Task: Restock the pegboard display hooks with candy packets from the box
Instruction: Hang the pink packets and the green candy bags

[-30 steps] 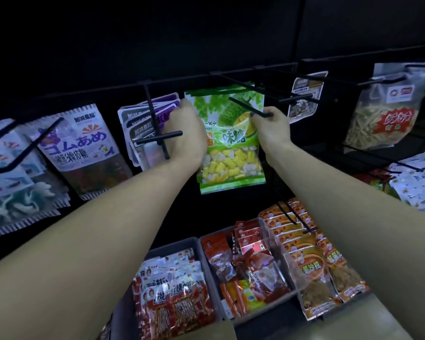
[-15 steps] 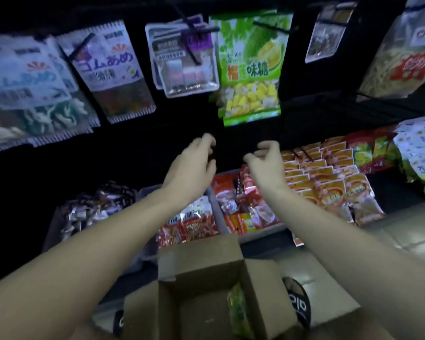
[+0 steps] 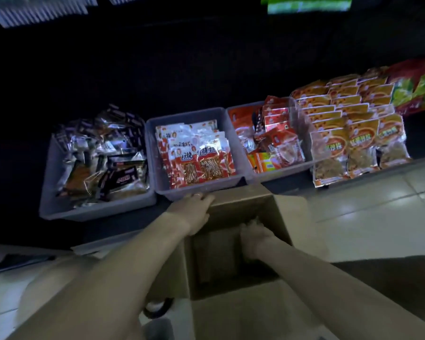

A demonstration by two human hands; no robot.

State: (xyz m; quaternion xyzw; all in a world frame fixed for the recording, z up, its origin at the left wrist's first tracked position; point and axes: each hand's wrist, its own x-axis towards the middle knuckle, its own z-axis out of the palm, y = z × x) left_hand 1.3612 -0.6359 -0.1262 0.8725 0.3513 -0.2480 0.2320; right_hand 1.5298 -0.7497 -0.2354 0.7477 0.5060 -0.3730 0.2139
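Closest to the camera is a cardboard box sitting open on the pale tiled floor, flaps spread out. Both bare arms reach into or onto it. The left hand is up on the far-left corner of the box, fingers curled over the rim, so it's gripping the cardboard there. The right hand is down inside the box against the right wall, and honestly it's too dark and blurry in there to tell if its fingers are curled around a packet or just reaching. I can't make out any candy packets in the box either, just a dim brown interior.

Just past the box, on the low shelf, three grey bins sit side by side. The left bin has dark, shiny packets, the middle bin has red and white packets stacked flat, and the right bin has red and orange ones jumbled up. Right of those are rows of orange packets, overlapping, with some green and red bags beyond.

Way up at the top edge, the bottoms of hanging packets peek in: a green packet to the right and striped white packets to the left, all blurred.
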